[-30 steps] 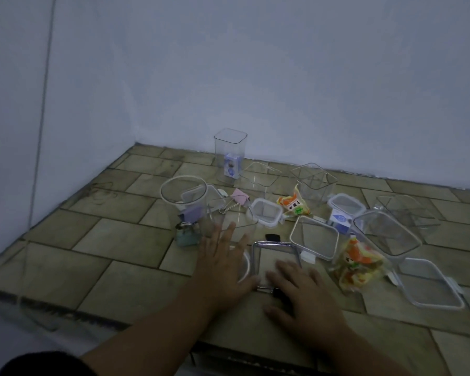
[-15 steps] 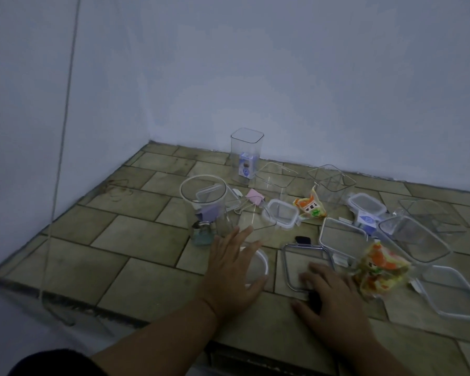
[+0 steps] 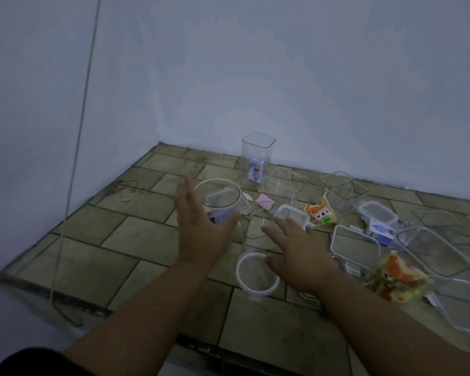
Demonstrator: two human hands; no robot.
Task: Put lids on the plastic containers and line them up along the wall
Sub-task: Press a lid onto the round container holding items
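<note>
If twelve o'clock is taken as pointing to the far wall, the left hand is raised over the tiled surface with its fingers straight and together and its thumb spread wide, holding nothing. It stands at the eight o'clock side of the round container, which is upright and uncovered; whether the palm touches the clear wall cannot be told.

At that container's five o'clock the round lid lies flat on the tiles, well apart from the wall. The right hand hovers palm down at the lid's two o'clock, fingers spread and nearly straight, gripping nothing. Its thumb tip sits over the lid's rim, but contact is unclear.

At this hand's twelve o'clock lies a small square lid, with a pink binder clip at its ten o'clock. The tall square container stands open just beside the wall, at the clip's twelve o'clock.

At the right hand's three o'clock a large square lid rests flat. One snack packet lies at its eleven o'clock and a second snack packet at its four o'clock. A large clear container lies tilted at its three o'clock.
</note>
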